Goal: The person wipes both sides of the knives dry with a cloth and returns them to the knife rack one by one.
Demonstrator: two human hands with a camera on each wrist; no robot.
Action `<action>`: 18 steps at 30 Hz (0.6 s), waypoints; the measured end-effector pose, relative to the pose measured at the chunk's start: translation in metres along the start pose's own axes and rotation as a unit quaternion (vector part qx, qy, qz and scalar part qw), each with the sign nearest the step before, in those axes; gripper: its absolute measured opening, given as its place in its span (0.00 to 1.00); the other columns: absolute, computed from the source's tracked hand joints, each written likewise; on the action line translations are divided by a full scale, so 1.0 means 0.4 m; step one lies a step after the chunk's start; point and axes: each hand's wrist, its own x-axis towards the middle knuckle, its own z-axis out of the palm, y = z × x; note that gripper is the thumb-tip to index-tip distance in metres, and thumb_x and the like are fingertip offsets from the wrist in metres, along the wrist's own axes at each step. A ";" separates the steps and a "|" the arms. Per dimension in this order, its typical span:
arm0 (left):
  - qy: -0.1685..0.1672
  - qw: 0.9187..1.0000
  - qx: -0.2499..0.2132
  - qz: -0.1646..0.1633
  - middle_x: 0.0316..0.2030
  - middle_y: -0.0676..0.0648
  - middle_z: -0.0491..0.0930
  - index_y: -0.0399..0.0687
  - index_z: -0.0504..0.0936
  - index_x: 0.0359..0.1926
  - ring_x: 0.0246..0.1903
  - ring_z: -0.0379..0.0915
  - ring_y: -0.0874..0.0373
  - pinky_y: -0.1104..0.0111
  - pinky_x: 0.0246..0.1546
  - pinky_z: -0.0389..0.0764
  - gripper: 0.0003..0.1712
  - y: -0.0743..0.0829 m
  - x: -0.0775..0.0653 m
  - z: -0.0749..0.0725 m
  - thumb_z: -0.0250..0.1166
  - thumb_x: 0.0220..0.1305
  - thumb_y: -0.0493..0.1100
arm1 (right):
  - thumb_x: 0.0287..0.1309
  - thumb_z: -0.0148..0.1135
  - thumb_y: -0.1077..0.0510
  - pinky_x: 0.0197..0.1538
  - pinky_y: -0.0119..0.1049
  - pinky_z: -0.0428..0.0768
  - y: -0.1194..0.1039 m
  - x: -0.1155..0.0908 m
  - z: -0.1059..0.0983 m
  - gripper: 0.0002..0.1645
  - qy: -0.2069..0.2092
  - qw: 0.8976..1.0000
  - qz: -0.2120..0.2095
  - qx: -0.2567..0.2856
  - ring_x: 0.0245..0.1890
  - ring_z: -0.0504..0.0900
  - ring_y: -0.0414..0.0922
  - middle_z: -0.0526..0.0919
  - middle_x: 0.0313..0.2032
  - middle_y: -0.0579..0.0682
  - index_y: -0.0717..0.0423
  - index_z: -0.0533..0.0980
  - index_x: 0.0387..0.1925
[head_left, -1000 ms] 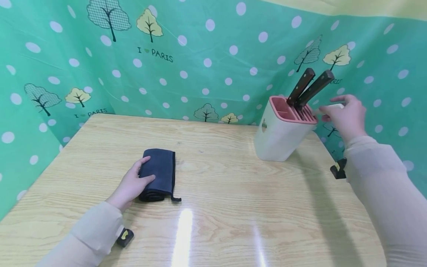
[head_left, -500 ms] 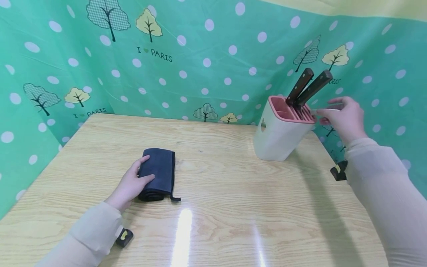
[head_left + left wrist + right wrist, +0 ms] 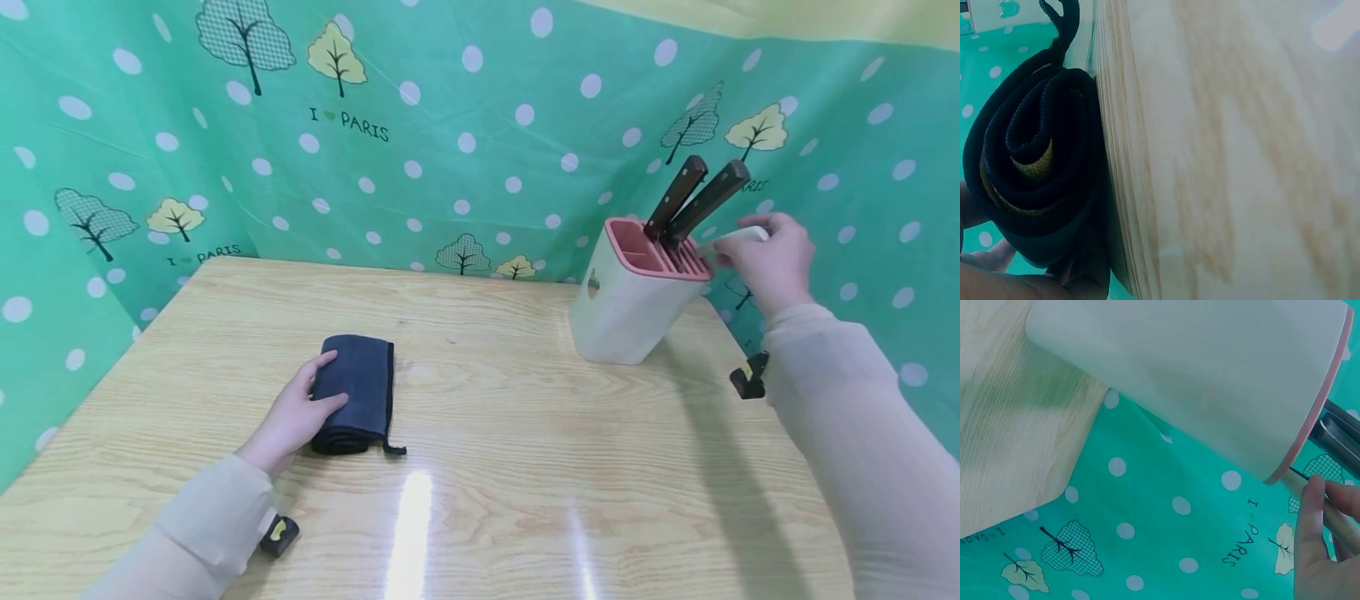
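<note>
My left hand holds the near left side of a folded dark blue towel lying on the table, thumb and index finger on top. In the left wrist view the towel's rolled end shows brown inner layers, with fingers beneath it. At the far right, my right hand pinches a white-handled knife at the right rim of a white knife holder with a pink slotted top. The knife's blade is hidden. In the right wrist view, thumb and finger grip the pale handle close to the pink rim.
Two dark-brown-handled knives stand in the holder, handles leaning up to the right. A wooden table spreads between the towel and holder. Behind and at the sides hangs a green dotted cloth. The holder stands near the table's back right corner.
The white handle has turned in my right hand, first showing thinner, then broader again. That hand and forearm have shifted slightly left. My left hand and the towel stay in place.
</note>
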 end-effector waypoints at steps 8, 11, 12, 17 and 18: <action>0.001 1.000 0.000 -0.001 0.70 0.31 0.34 0.56 0.41 0.73 0.67 0.33 0.32 0.39 0.62 0.48 0.42 -0.006 0.003 -0.001 0.54 0.65 0.40 | 0.56 0.60 0.49 0.66 0.47 0.60 0.001 0.013 0.011 0.26 0.008 0.997 0.002 0.077 0.41 0.80 0.34 0.73 0.42 0.37 0.41 0.66 0.57; 0.002 1.000 0.000 0.001 0.70 0.30 0.34 0.56 0.41 0.73 0.67 0.33 0.32 0.39 0.62 0.48 0.42 -0.008 0.004 -0.003 0.54 0.65 0.40 | 0.58 0.59 0.50 0.66 0.44 0.60 0.002 0.020 0.016 0.24 0.011 0.994 -0.003 0.111 0.39 0.80 0.33 0.74 0.41 0.37 0.44 0.67 0.56; 0.003 1.000 0.000 0.002 0.70 0.30 0.34 0.56 0.41 0.73 0.67 0.33 0.32 0.39 0.62 0.48 0.42 -0.008 0.004 -0.003 0.54 0.65 0.40 | 0.58 0.59 0.50 0.66 0.43 0.61 0.003 0.022 0.018 0.25 0.013 0.993 -0.004 0.118 0.39 0.81 0.33 0.75 0.41 0.38 0.44 0.67 0.57; 0.011 1.000 0.003 0.002 0.70 0.30 0.35 0.55 0.42 0.73 0.68 0.34 0.33 0.40 0.62 0.48 0.41 -0.012 0.008 -0.006 0.55 0.65 0.39 | 0.59 0.57 0.49 0.65 0.42 0.62 0.004 0.035 0.028 0.28 0.019 0.993 -0.006 0.116 0.43 0.80 0.34 0.75 0.48 0.40 0.45 0.66 0.61; 0.014 1.000 0.007 0.003 0.70 0.30 0.36 0.54 0.43 0.73 0.68 0.34 0.33 0.40 0.62 0.49 0.41 -0.014 0.012 -0.008 0.55 0.65 0.39 | 0.59 0.56 0.48 0.65 0.43 0.61 0.003 0.037 0.030 0.28 0.021 0.994 -0.006 0.106 0.44 0.80 0.35 0.75 0.50 0.41 0.44 0.66 0.61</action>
